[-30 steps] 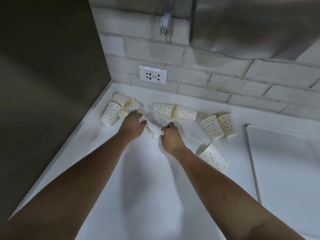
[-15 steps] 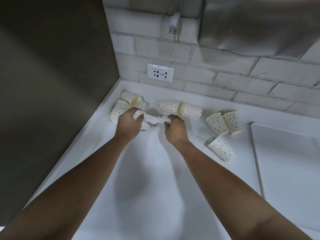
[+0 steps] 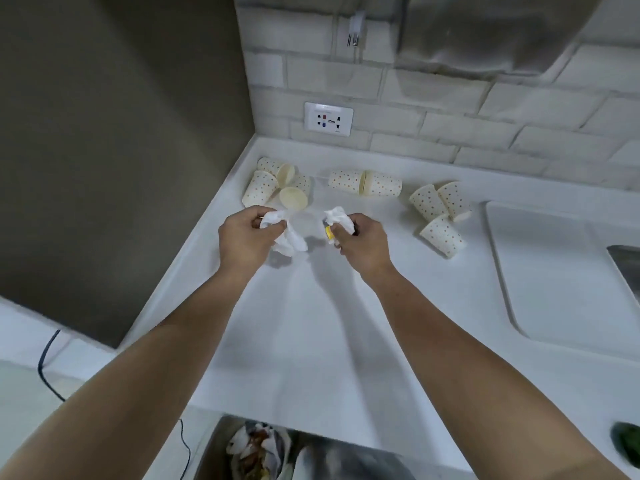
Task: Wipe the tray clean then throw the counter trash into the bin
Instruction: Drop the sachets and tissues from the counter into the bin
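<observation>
Fingers of the left hand curl round a tissue wad; the right hand clamps a second wad and a yellow scrap — both over the white counter; dotted cups lie toppled beyond, tray to the right, bin at the near edge — brick wall and socket behind.

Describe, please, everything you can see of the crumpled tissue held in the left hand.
The crumpled tissue is white, thin paper, bunched into soft folds. The left hand grips its upper part between thumb and curled fingers; the rest hangs loose below the fist. It appears to hang clear of the white counter, with a shadow beneath. It looks separate from the second wad in the right hand.
</observation>
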A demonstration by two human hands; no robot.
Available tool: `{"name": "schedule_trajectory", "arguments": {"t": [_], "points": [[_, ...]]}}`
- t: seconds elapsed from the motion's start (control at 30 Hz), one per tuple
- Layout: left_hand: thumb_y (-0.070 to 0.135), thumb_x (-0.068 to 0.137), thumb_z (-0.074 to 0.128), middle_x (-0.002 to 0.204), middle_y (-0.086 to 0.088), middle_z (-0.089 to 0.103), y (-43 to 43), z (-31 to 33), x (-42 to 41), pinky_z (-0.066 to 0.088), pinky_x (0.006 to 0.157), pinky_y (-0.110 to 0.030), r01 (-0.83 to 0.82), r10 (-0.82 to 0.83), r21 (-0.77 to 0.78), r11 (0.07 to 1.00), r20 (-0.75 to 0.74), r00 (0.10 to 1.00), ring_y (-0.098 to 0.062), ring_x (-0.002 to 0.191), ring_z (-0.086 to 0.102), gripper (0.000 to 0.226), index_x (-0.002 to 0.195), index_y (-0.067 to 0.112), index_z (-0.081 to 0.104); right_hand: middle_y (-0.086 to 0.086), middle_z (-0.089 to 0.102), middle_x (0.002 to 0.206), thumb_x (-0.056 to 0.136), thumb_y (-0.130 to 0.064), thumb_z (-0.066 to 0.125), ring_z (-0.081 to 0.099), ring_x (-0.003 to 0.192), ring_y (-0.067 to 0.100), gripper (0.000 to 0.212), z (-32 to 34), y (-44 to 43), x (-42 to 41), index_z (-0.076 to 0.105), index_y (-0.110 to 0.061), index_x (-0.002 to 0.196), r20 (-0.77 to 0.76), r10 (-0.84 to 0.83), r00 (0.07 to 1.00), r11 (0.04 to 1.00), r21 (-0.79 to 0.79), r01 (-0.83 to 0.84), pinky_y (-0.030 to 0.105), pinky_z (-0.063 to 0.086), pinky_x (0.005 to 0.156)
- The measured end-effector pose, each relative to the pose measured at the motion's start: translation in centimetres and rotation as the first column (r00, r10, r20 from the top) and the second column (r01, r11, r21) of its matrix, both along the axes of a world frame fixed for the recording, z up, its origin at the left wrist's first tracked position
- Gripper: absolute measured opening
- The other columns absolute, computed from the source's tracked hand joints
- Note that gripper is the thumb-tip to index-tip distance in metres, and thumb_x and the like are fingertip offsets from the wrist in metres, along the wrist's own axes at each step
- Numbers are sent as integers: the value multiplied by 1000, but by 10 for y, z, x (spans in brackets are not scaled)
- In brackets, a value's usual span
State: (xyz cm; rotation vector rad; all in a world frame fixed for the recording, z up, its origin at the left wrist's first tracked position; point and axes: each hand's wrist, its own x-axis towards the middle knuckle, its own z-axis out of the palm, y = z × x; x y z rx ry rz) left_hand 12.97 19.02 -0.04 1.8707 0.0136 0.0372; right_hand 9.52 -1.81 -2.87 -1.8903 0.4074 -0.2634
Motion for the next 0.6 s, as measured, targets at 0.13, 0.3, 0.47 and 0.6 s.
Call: {"name": "schedule_trajectory", "arguments": {"t": [0.13,0.3,0.47,0.6], "points": [[22,76,78,84,7,78,33,-3,-47,62,86,-49,85,-87,-36,996,-68,994,-24,88,75,13,83,32,80,-1,69,64,84,-24,67,63,58,13,13,6,34,-56,72,-14,78,-19,-27,999,998,57,28,33,53,58],[27,82,68,84,7,77,84,-7,-112,60,92,-47,185,-183,-3,983,-153,971,-18,85,75,12,85,28,79,-3,67,64,83,-20,65,61,56,14,9,-5,79,-131,71,-15,78,-49,-35,998,993,108,40,31,47,57],[30,87,61,74,2,73,129,-14,-171,59,74,-38,244,-217,146,959,-178,960,-18,73,73,19,81,19,73,3,71,86,88,-18,68,67,64,11,19,-20,128,-199,63,-13,106,-106,36,994,990,136,-21,23,49,57],[23,87,62,74,3,72,161,-36,-209,50,63,-27,313,-258,256,915,-226,939,-15,72,70,12,81,19,72,3,69,91,88,-17,68,65,65,11,16,-42,167,-242,63,-18,103,-168,112,980,992,75,-100,26,50,59]]}}
